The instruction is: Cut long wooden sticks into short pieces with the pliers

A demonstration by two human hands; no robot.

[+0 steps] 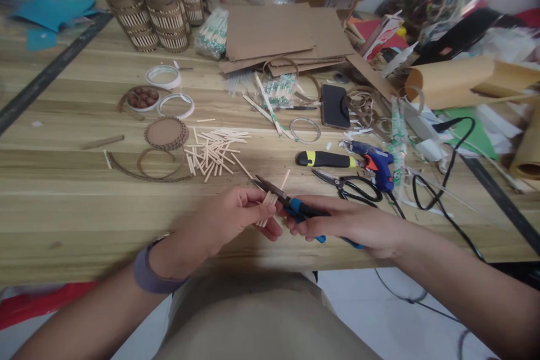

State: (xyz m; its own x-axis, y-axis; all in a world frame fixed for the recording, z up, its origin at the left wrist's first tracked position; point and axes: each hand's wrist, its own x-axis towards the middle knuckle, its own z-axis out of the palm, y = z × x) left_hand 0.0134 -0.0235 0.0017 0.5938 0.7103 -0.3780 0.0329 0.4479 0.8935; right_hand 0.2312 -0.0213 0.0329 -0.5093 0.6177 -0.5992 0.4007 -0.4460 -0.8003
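Toward the left of the pale wood-grained bench (84,197), I have a round brown cardboard disc with a scalloped rim (165,133) lying close to a loose pile of short pale wooden sticks (217,149); a careless sweep of the arm could scatter them against it. Nearer the front edge, the left hand (240,211) pinches a small bundle of thin pale sticks (266,201) between thumb and fingers. I'd call that pinch the weak point: should the squeeze slacken, the sticks could fan out or drop. Against them stand the dark jaws of the blue-and-black-handled cutters (301,208), parted or not I cannot tell; with fingertips this near, a slip could nip skin, and a severed end could fly. The right hand (340,222) is wrapped around the handles, so an uneven squeeze could twist the jaws off line. Just beyond it lie black loop-handled scissors (340,183) and a blue glue gun (377,164), where knuckles might knock. Farther right, a looped black cable (472,122) could snag a sleeve-height forearm and drag clutter along
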